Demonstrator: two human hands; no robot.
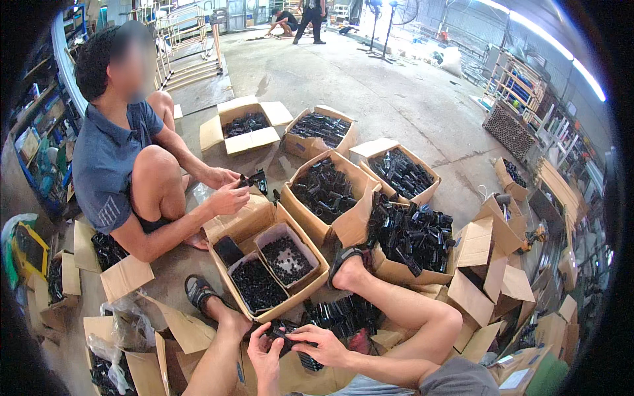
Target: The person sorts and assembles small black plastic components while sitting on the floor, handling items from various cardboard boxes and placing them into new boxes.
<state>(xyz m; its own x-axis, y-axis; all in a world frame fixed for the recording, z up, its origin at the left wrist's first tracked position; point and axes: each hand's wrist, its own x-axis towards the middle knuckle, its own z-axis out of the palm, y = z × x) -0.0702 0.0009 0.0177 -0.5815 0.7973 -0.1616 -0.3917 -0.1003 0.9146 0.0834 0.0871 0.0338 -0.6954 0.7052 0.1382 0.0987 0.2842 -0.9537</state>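
Note:
Low between my knees, my left hand (265,351) is closed around a small black part (282,336), apparently plastic, and its exact kind is too small to tell. My right hand (322,344) pinches the same part from the other side. Just beyond them, a cardboard box (267,309) holds grey bins (259,258) filled with tiny black pieces. A dark phone-like slab (228,251) lies in its left corner. Beneath and beside my hands, a pile of long black parts (343,315) shows, partly hidden by my right forearm.
Several cardboard boxes of black parts (323,188) stand ahead and to the right, one heaped over its rim (416,231). At left, a co-worker (125,158) squats, handling another black part (254,180). Opened cartons (479,257) crowd my right. Farther back are a fan (404,12) and two people.

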